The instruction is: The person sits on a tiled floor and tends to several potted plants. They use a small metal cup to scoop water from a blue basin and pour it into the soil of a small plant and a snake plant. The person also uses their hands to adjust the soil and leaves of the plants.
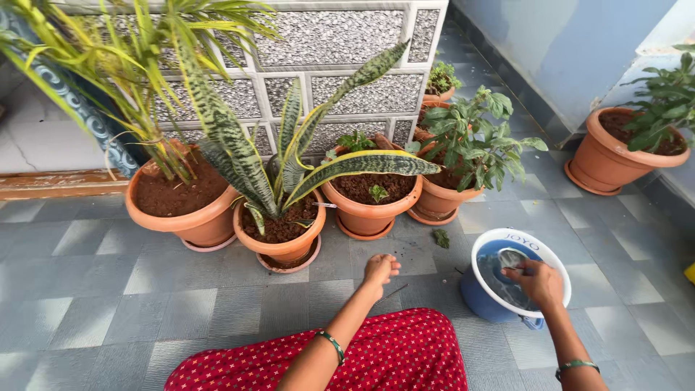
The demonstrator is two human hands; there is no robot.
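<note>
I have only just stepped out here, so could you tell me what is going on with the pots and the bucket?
A person in a red patterned garment sits on the grey tiled floor facing a row of terracotta pots. The right hand reaches into a blue bucket of water, holding a small scoop-like thing I cannot make out clearly. The left hand hovers, loosely closed, over the floor in front of the snake plant pot. What it holds, if anything, is unclear.
</note>
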